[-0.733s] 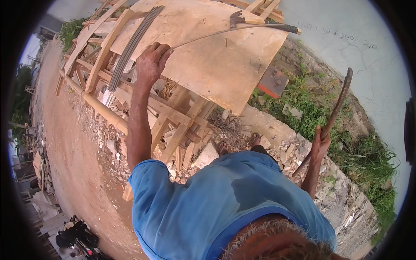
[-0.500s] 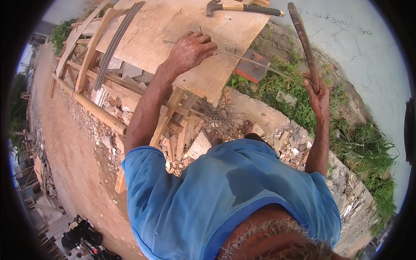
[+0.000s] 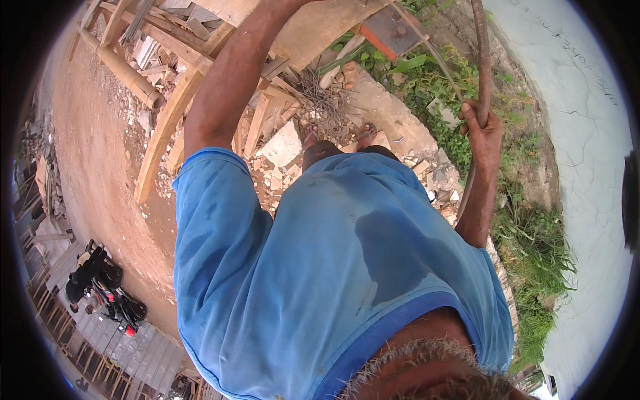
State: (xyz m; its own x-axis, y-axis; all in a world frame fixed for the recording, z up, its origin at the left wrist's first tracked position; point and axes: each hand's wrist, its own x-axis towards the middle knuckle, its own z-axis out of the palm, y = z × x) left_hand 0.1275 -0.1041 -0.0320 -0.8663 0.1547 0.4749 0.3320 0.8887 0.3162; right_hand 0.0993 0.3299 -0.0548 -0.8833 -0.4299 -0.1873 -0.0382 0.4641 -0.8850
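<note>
My right hand [image 3: 485,125] is closed around a long brown bar [image 3: 481,60], which stands nearly upright and runs past the top of the picture. A lower length of it shows beside my right forearm. From the top edge a thin metal rod [image 3: 437,57] slants down to the right and meets the bar by my fingers. My left forearm [image 3: 250,50] reaches over the wooden board [image 3: 320,30], and the left hand is cut off by the top edge. Beside the board sits a dark block with a red side [image 3: 392,32].
A wooden frame [image 3: 167,127] and a bamboo pole [image 3: 123,70] stand left of the board. Broken rubble [image 3: 283,145] and tangled wire [image 3: 323,93] lie below. Green plants [image 3: 527,233] line the pale wall [image 3: 580,167]. Motorcycles [image 3: 107,287] are at the far lower left.
My view has tipped lower, so the board has slid upward and the hammer and left hand have left the picture. The bar in my right hand has turned more upright.
</note>
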